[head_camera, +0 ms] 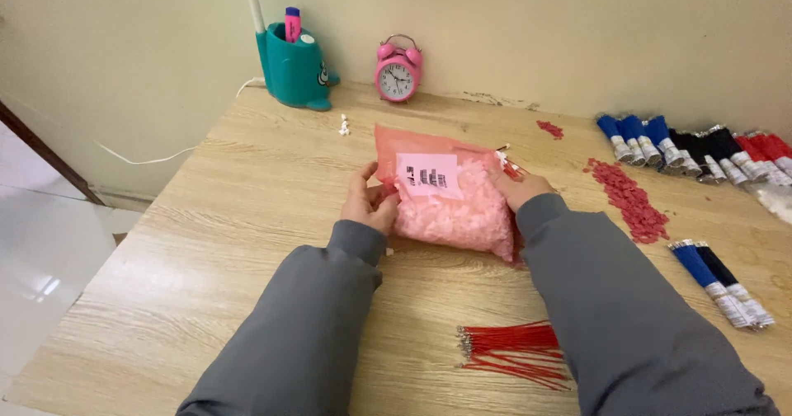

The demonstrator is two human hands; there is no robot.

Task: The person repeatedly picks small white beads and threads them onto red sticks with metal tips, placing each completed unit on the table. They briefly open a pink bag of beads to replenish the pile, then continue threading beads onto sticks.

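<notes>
A pink plastic bag (462, 210) full of small pale pieces lies on the wooden table (247, 218), with a white label on its top. My left hand (369, 202) grips the bag's left edge, thumb on top. My right hand (518, 187) holds its right edge near some red wires at the bag's corner. Both arms wear grey sleeves.
A bundle of red wires (513, 353) lies near the front edge. A pile of small red pieces (631, 199) sits to the right. Blue, black and red wire bundles (693, 148) line the back right, two more (722, 284) nearer. A pink alarm clock (398, 71) and teal pen holder (293, 68) stand by the wall.
</notes>
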